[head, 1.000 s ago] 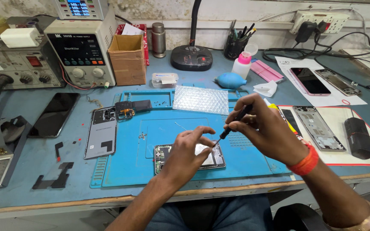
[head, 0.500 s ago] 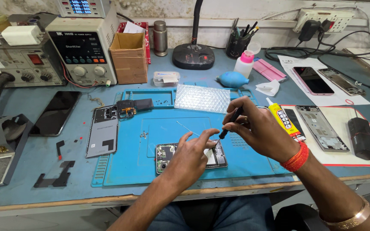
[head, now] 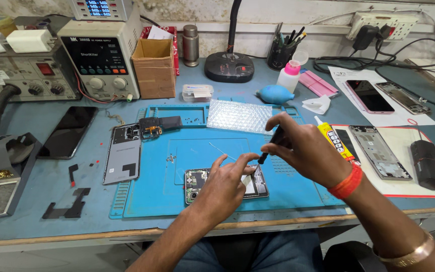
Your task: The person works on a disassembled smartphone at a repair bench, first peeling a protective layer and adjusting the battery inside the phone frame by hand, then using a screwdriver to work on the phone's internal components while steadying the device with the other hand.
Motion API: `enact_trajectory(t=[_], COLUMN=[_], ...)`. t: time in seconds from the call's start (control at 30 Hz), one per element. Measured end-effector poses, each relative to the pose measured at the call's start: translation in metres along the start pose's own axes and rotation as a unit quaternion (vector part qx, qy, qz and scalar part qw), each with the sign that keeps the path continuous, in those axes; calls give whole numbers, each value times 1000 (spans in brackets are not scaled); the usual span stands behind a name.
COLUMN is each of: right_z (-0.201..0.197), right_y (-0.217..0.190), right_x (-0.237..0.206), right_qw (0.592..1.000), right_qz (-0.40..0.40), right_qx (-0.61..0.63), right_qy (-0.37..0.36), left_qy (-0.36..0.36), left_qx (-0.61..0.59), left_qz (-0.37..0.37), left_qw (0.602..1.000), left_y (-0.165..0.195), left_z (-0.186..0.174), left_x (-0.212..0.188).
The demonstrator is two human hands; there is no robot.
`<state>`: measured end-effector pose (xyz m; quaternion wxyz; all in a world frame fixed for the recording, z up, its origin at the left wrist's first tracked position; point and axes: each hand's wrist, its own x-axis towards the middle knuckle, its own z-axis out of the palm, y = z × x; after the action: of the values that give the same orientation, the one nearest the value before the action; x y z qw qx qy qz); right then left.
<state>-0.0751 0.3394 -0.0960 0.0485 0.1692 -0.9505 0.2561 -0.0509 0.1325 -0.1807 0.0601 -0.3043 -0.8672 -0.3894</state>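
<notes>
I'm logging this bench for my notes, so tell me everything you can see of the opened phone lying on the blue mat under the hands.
The opened phone lies flat near the front edge of the blue mat, back cover off, long side running left to right. Its left end shows a dark circuit board with metal shields and a camera module; a white patch sits towards the right. The left hand rests on its middle, fingers spread, hiding much of it. The right hand holds a dark pen-like tool with its tip down at the phone's right part.

I see an opened phone (head: 200,182) lying flat on the blue mat, back cover off, circuitry showing. A thin black tool (head: 270,145) slants down, its tip at the phone's right part
</notes>
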Motion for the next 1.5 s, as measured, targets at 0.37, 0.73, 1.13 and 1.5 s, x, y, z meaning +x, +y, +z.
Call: enact_trajectory(t=[0.37,0.73,1.13,1.5], right_z=[1,1,0,-2], right_y=[-2,-7,-7,-10], right_x=[3,3,5,7], right_qw=[996,996,995,983], right_qz=[-65,-86,-87,-105], right_qx=[42,33,39,127], right_qy=[37,1,-25,-86], left_qy=[20,73,33,-11], left_qx=[15,119,197,211], left_qz=[10,-5,-178,-176], left_qw=[1000,990,964,962], left_y=[-3,-37,-100,-106], left_z=[-12,-46,-139,-135], left_x=[-6,-15,-25,-10])
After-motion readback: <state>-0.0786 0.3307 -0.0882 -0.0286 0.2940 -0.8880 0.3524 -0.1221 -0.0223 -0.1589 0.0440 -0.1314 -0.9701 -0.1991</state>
